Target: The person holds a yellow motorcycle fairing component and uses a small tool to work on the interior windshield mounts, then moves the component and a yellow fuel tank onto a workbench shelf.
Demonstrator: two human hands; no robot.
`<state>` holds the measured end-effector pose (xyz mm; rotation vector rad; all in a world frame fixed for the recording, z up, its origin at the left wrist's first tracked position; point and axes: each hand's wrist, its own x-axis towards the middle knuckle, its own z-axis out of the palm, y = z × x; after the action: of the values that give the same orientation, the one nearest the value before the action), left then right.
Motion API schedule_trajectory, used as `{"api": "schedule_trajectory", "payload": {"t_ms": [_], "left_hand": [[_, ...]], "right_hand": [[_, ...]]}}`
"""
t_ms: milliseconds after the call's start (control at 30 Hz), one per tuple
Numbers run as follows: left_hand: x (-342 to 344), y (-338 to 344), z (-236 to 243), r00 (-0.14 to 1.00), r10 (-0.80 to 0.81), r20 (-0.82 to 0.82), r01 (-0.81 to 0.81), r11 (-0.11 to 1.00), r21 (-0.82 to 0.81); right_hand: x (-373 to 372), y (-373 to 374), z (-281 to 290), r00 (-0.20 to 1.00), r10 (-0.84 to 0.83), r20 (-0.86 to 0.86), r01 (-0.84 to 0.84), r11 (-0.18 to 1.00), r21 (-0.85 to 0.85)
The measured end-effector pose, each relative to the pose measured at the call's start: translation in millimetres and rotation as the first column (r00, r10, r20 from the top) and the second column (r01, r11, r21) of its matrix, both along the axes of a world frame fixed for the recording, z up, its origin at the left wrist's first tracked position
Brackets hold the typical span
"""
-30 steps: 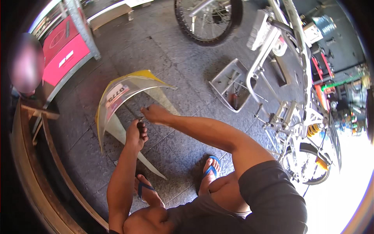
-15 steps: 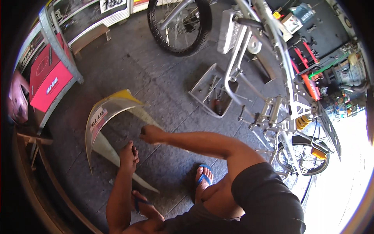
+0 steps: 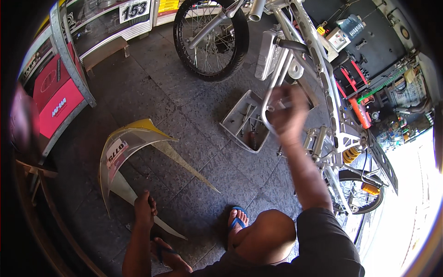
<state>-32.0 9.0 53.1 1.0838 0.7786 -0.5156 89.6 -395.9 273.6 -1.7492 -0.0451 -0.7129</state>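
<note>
A curved yellow and white plastic motorcycle fairing (image 3: 121,134) with stickers lies on the floor at the left, its two long tapering ends pointing towards me. Over its nearer end is my left hand (image 3: 145,206), fingers curled closed; whatever is inside them is hidden. My right hand (image 3: 290,113) is stretched out to the right and smeared by motion, in front of the silver frame tubes of a stripped motorcycle (image 3: 318,51). Its fingers cannot be made out, nor whether it touches the frame. Beside that hand on the floor sits a grey tray (image 3: 230,131) with tools in it.
The motorcycle's front wheel (image 3: 235,55) stands at the back and its rear wheel (image 3: 364,187) at the right. A red box (image 3: 60,108) rests on a metal rack at the left. Tools hang on a dark wall board (image 3: 378,44). My feet in blue flip-flops (image 3: 237,219) are close by.
My right hand has swung from near my left hand out to the right, up to the motorcycle frame. The left hand has come slightly nearer to me, still closed.
</note>
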Motion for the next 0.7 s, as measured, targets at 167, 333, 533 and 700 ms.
{"api": "schedule_trajectory", "payload": {"t_ms": [167,333,533,700], "left_hand": [[-0.6,-12.6,0.6,0.995,-0.097,0.002,0.097,0.994,-0.041],[6.1,-28.2,4.1,0.983,-0.177,0.050,0.179,0.983,-0.042],[-2.9,-19.1,-1.9,0.992,-0.128,0.009,0.128,0.990,-0.055],[-7.0,-20.2,-2.5,0.985,-0.170,-0.016,0.168,0.984,-0.061]], "right_hand": [[13.9,-120.6,91.4,0.593,-0.418,0.688,0.796,0.173,-0.580],[21.6,-113.1,91.7,0.723,-0.674,0.154,0.503,0.360,-0.786],[26.5,-123.1,94.5,0.789,-0.599,0.141,0.441,0.392,-0.807],[23.1,-126.4,94.4,0.833,-0.535,0.141,0.411,0.428,-0.805]]}}
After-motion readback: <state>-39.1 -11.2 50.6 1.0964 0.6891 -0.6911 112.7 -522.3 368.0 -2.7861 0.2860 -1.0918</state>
